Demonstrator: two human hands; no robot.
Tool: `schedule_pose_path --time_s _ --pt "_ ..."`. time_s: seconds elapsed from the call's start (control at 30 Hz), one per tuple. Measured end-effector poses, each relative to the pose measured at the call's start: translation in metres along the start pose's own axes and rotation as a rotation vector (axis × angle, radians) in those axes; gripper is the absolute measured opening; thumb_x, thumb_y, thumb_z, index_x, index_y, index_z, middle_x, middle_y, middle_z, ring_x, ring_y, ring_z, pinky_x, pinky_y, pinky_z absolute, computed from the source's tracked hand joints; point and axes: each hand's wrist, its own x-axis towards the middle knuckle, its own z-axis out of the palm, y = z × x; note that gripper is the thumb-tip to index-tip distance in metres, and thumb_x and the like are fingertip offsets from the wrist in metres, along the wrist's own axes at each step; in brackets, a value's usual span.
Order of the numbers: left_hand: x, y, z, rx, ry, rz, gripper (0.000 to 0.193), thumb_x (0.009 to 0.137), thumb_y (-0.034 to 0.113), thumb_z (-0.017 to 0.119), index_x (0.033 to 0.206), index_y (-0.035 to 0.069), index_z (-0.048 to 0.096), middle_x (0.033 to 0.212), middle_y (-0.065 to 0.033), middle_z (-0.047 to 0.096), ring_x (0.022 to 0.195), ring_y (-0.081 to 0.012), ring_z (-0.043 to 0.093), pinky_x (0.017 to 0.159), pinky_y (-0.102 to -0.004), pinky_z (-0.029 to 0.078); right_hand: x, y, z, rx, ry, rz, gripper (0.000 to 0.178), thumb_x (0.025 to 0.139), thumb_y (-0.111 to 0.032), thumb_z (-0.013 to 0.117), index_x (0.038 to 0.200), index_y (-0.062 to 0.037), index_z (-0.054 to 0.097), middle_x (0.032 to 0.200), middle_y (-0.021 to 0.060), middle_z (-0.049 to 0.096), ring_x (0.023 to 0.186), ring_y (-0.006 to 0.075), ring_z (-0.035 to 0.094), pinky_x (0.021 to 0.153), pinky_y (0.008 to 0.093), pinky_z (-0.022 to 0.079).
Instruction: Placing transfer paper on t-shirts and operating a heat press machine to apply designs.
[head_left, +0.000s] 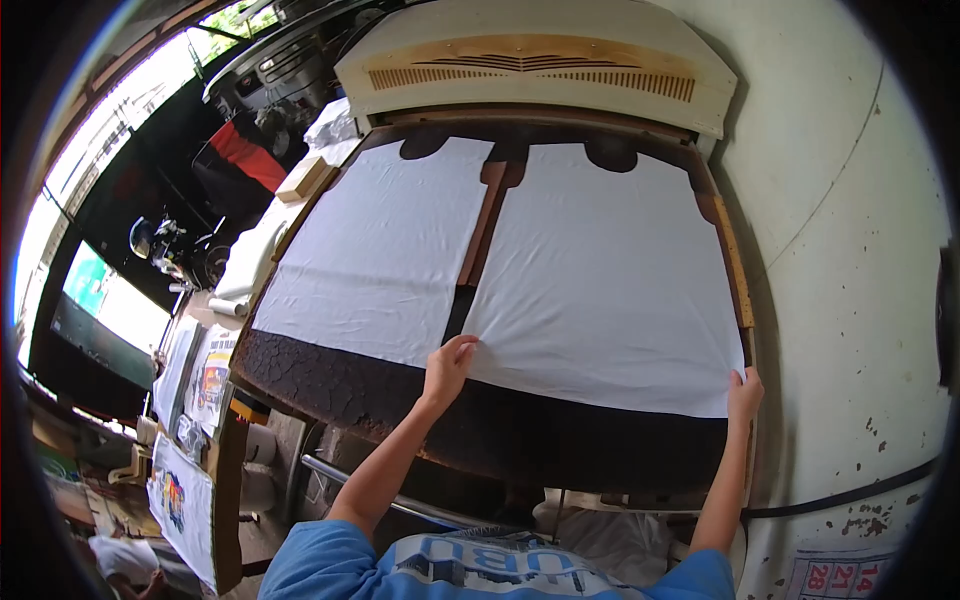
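Two white fabric panels with curved neck cutouts at their far ends lie side by side on a dark, cracked flat bed. On the right-hand fabric panel (610, 270), my left hand (449, 372) is closed in a pinch at the near left corner. My right hand (744, 395) grips the near right corner of the same panel. Small creases fan out from the left pinch. The left-hand fabric panel (375, 250) lies flat with light wrinkles, untouched by either hand. Between the panels runs a reddish-brown strip (481, 235).
Behind the dark bed (560, 440) stands a cream hood (540, 60) with brown-stained vents. A pale wall (840, 230) runs close along the right. At left, a side table holds printed white cloths (183, 505); a motorcycle (165, 245) stands beyond. A metal bar (385, 497) passes below the bed.
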Motion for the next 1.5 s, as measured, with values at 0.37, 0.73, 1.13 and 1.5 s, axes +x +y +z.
schedule_pose_path --time_s 0.37,0.73,1.13,1.5 --pt "-0.098 -0.031 -0.137 0.165 0.131 0.000 0.023 0.079 0.012 0.052 0.102 0.009 0.055 0.066 -0.0118 0.056 0.061 -0.0252 0.056 0.058 -0.0338 0.044 -0.091 -0.103 0.010 0.037 0.099 -0.231 0.021 0.075 -0.001 0.054 0.096 0.0001 0.051 0.092 0.0154 0.052 0.081 0.0293 0.053 0.068 0.0375 0.043" --pt "-0.375 -0.039 -0.361 -0.723 -0.423 -0.350 0.022 0.082 0.021 0.057 0.092 0.001 0.059 0.077 -0.0009 0.058 0.070 -0.0063 0.051 0.063 -0.0205 0.042 -0.416 -0.437 0.044 0.732 -0.501 -0.632 0.014 0.078 0.003 0.046 0.089 0.0021 0.056 0.092 0.0123 0.056 0.082 0.0238 0.056 0.066 0.0296 0.046" --pt "-0.376 -0.064 -0.459 -0.665 -0.816 -0.076 0.032 0.072 0.029 0.060 0.078 -0.002 0.058 0.066 -0.0056 0.056 0.060 -0.0142 0.052 0.056 -0.0259 0.042 -0.576 -0.610 0.043 0.927 -0.893 -1.117 0.011 0.074 0.006 0.050 0.082 0.0010 0.056 0.094 0.0121 0.056 0.084 0.0272 0.055 0.070 0.0314 0.046" --pt "-0.271 -0.151 -0.560 -0.299 -0.716 -0.096 0.015 0.069 0.009 0.055 0.076 -0.004 0.054 0.069 -0.0122 0.054 0.063 -0.0205 0.053 0.059 -0.0317 0.044 -0.575 -0.708 0.136 1.002 -0.980 -1.038 0.014 0.074 0.008 0.047 0.082 0.0015 0.056 0.092 0.0121 0.056 0.080 0.0237 0.057 0.066 0.0284 0.047"
